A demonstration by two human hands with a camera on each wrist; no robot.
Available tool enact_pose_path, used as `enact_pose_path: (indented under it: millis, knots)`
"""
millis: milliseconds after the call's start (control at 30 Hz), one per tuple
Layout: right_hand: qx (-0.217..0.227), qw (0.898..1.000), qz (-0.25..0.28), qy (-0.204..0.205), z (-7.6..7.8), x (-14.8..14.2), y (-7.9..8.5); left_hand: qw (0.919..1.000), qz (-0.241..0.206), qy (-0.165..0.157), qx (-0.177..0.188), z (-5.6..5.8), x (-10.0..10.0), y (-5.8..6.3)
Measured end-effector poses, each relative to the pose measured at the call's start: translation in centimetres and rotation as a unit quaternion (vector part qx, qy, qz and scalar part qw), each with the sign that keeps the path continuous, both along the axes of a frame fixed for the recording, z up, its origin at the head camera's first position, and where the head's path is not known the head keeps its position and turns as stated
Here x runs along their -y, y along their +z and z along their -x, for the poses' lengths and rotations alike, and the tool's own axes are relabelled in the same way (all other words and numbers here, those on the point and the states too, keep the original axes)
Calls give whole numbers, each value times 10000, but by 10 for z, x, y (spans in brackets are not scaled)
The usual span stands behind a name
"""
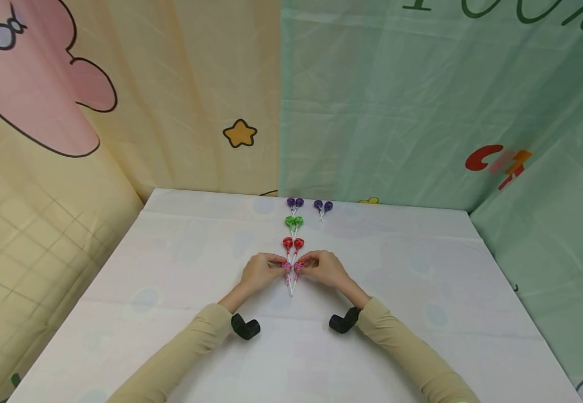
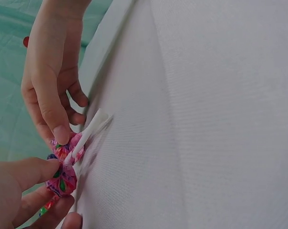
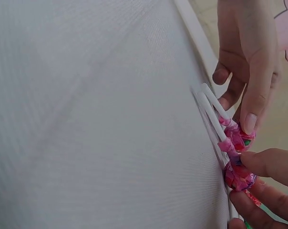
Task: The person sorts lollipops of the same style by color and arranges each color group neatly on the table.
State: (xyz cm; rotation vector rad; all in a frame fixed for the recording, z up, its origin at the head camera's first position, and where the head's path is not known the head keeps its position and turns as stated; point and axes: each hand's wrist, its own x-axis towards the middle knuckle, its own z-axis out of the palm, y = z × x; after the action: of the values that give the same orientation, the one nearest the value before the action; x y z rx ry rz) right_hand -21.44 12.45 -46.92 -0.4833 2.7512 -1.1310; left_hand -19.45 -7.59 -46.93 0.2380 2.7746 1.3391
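Two pink-wrapped lollipops lie side by side near the middle of the table, white sticks toward the person and converging. My left hand (image 1: 260, 272) pinches the head of the left pink lollipop (image 2: 62, 183) between thumb and fingers. With the thumb and fingers of my right hand (image 1: 327, 270), I pinch the right pink lollipop (image 3: 239, 176). Just beyond them is a pair of red lollipops (image 1: 298, 243), then a green pair (image 1: 298, 221), then a purple pair (image 1: 291, 202), all in one column with sticks pointing toward the person.
Another purple pair (image 1: 318, 205) lies right of the column, near the far edge, its sticks crossing. A white cloth covers the table (image 1: 180, 268). Printed curtains (image 1: 372, 112) hang behind and at the sides. Black devices (image 1: 245, 327) are strapped at both wrists.
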Motion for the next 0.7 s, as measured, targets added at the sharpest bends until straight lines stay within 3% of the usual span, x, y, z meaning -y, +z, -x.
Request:
enact_pose_path:
  millis: [700]
  knots:
    - [21,10000,-17,-3,-1,3,-3,10000,33,28,-18,0,0,-2]
